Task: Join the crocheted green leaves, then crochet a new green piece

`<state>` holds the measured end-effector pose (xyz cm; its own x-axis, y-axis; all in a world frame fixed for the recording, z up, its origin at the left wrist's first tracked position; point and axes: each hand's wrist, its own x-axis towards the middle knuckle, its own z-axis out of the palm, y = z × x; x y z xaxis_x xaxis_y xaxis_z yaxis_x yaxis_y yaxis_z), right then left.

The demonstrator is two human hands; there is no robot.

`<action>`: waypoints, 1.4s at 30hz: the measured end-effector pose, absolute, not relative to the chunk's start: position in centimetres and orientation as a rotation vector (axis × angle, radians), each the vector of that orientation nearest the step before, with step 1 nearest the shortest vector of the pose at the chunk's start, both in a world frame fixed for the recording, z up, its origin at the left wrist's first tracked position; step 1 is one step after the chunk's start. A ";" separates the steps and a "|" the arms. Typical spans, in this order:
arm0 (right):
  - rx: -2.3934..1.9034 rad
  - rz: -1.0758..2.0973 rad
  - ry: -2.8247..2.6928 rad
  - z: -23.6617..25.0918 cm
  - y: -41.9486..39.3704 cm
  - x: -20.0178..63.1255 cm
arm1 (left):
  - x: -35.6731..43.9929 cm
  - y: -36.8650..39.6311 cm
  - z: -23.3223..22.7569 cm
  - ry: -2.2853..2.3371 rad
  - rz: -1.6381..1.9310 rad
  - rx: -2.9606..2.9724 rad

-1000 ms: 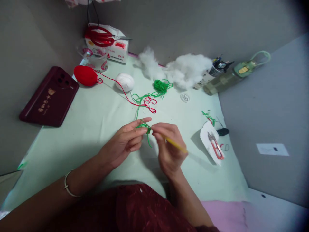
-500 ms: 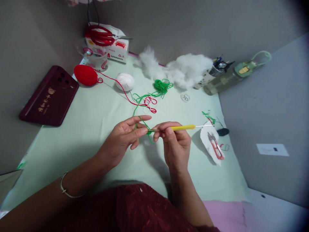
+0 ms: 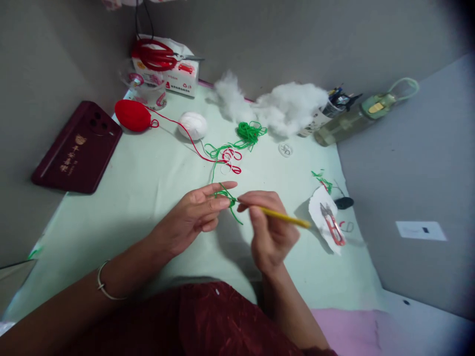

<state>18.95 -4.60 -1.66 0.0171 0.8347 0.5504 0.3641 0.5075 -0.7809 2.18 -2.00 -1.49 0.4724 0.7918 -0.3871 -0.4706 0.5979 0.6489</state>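
1. Far left: dark red phone (image 3: 76,148) lies flat, half off the edge of the pale green mat (image 3: 141,198).
2. Back left: red yarn ball (image 3: 132,115) on the mat. Behind it a white printed box (image 3: 168,74) with red-handled scissors (image 3: 156,55) on top.
3. Next right: white yarn ball (image 3: 193,124), just beside the red strand that runs from the red ball to a small tangle of red loops (image 3: 232,160).
4. Left hand (image 3: 193,215): thumb and fingers pressed together, pinching a small piece of green yarn work (image 3: 226,198) above the mat's middle. Index finger extended over it. Metal bangle (image 3: 104,284) on the wrist.
5. A green strand rises from that piece to the loose green yarn pile (image 3: 249,132) further back (path partly crosses the red loops).
6. Right hand (image 3: 270,230): closed on a yellow crochet hook (image 3: 285,217), tip at the green piece, handle pointing right and slightly down.
7. Back centre-right: white stuffing (image 3: 282,106) heaped against the wall.
8. Right of the hands: red thread snips (image 3: 333,225) on a white paper scrap (image 3: 321,212), green offcuts (image 3: 321,179) nearby.
9. Far right back: a green-capped bottle (image 3: 352,121) lying on its side.
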 end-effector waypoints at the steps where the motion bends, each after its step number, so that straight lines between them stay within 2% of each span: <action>1: -1.038 0.633 -1.443 -1.5 -4.4 19.0 | 2.2 -2.0 -1.4 0.741 0.824 0.500; 5: -0.985 0.976 -1.231 -1.4 -3.9 18.7 | 2.3 -2.1 -1.1 0.744 0.864 0.573; 15: -0.988 1.109 -1.162 -1.6 -4.1 18.8 | 2.3 -2.2 -1.3 0.760 0.872 0.640; 18: -1.033 0.974 -1.231 -1.4 -4.3 18.9 | 2.3 -2.1 -1.2 0.809 0.920 0.645; 24: -1.074 0.222 -1.882 -2.0 -5.4 18.7 | 2.5 -2.4 -1.4 0.834 0.995 0.639; 26: -1.089 0.115 -1.965 -2.3 -5.6 18.5 | 2.5 -2.5 -1.4 0.776 0.939 0.569; 29: -1.104 0.262 -1.785 -2.1 -5.3 18.5 | 2.4 -2.5 -1.4 0.705 0.828 0.461; 35: -1.033 0.881 -1.272 -1.5 -4.0 18.4 | 2.3 -2.3 -1.3 0.733 0.881 0.511; 38: -1.027 0.844 -1.322 -1.7 -4.1 18.1 | 2.6 -2.5 -1.4 0.738 0.901 0.584; 42: -1.091 0.506 -1.609 -2.3 -5.0 17.8 | 2.8 -2.6 -1.5 0.789 0.947 0.575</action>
